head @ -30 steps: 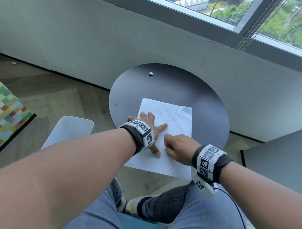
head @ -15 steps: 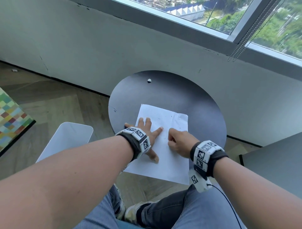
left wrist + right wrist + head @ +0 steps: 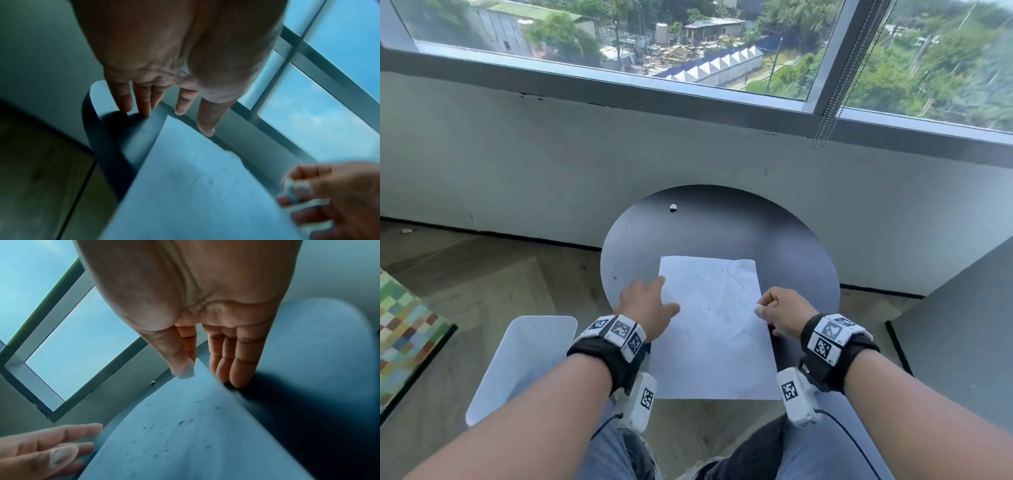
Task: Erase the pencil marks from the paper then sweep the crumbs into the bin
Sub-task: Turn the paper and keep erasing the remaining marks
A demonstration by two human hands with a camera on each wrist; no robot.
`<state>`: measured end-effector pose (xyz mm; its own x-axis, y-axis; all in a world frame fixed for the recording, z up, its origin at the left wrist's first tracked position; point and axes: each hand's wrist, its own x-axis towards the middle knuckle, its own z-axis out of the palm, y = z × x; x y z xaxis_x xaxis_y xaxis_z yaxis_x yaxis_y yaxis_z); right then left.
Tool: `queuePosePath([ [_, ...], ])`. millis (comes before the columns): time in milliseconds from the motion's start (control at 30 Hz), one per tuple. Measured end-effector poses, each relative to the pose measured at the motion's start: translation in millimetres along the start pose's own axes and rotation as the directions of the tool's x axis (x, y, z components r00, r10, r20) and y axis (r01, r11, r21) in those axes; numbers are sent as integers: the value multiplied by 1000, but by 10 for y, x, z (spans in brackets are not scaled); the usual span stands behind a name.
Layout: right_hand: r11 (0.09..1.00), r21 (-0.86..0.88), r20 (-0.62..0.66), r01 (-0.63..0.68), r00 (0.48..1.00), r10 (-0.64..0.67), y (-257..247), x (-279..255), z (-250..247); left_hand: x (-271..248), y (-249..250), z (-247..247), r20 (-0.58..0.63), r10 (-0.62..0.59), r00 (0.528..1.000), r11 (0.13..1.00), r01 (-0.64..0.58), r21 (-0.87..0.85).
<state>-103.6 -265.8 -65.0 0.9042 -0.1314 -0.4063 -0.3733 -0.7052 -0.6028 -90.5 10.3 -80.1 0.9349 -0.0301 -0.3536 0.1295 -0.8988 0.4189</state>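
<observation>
A white sheet of paper [image 3: 717,346] lies on the round dark table [image 3: 722,226], its near end hanging over the table's edge. Dark eraser crumbs [image 3: 717,313] speckle it, and they show plainly in the right wrist view [image 3: 185,421]. My left hand [image 3: 654,298] lies open at the sheet's left edge, fingers straight [image 3: 141,104] over the tabletop and thumb by the paper. My right hand [image 3: 765,306] pinches the sheet's right edge between thumb and forefinger [image 3: 183,368]. A small white eraser [image 3: 673,207] sits at the back of the table. The white bin [image 3: 524,363] stands on the floor, left of the table.
A grey wall and a window run close behind the table. A grey cabinet [image 3: 962,325] stands to the right and a multicoloured mat [image 3: 404,325] lies on the wooden floor to the left. My knees are under the table's near edge.
Both hands have moved apart from the middle of the sheet to its side edges. The right hand now pinches the right edge. The head view has tilted upward.
</observation>
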Motion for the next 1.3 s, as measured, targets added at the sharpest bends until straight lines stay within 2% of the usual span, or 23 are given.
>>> queuePosePath([
  [100,995,101,30,-23,999,20,-162,26,77,35,-20,-55,25,-46,999,960,51,-276],
  [167,980,191,60,-60,997,50,-236,25,114,49,-50,-85,21,-72,997,922,75,-380],
  [300,978,204,67,-44,997,31,-311,16,176,70,-148,-101,-2,-119,993,863,103,-495],
  [367,984,178,78,-11,997,-3,-330,9,210,71,-240,-92,-75,-190,979,874,133,-467],
  [433,985,170,93,29,995,-46,-351,-3,251,49,-320,-98,-146,-294,945,858,193,-476],
  [500,981,190,92,48,994,-67,-368,-1,293,42,-399,-103,-158,-360,919,790,210,-576],
  [567,972,228,73,49,995,-67,-385,6,339,59,-499,-103,-116,-415,902,692,231,-684],
  [667,953,298,71,50,995,-74,-425,11,418,79,-696,-61,14,-457,889,419,230,-879],
  [733,939,337,96,63,990,-101,-460,2,474,16,-735,-72,62,-417,907,346,222,-912],
  [800,936,341,125,89,982,-139,-493,-5,513,-55,-718,-108,97,-348,932,390,238,-889],
  [900,933,344,188,109,965,-182,-565,-14,508,-94,-655,-209,76,-227,971,507,185,-842],
  [1000,939,318,171,132,966,-194,-656,13,393,-64,-573,-431,-64,-141,988,747,63,-662],
  [1033,939,310,146,148,969,-201,-691,29,329,-65,-537,-524,-102,-111,989,769,20,-639],
  [1067,932,325,119,159,971,-207,-728,49,255,-66,-507,-618,-128,-52,990,758,-44,-651],
  [1133,908,374,68,188,971,-229,-812,83,84,-97,-414,-794,-193,28,981,675,-161,-720],
  [1233,874,388,-34,294,952,-305,-995,57,-166,-206,-265,-1032,-266,49,963,517,-253,-818],
  [1300,836,370,-124,405,913,-388,-1176,-23,-306,-222,-224,-1173,-318,47,947,442,-305,-843],
])
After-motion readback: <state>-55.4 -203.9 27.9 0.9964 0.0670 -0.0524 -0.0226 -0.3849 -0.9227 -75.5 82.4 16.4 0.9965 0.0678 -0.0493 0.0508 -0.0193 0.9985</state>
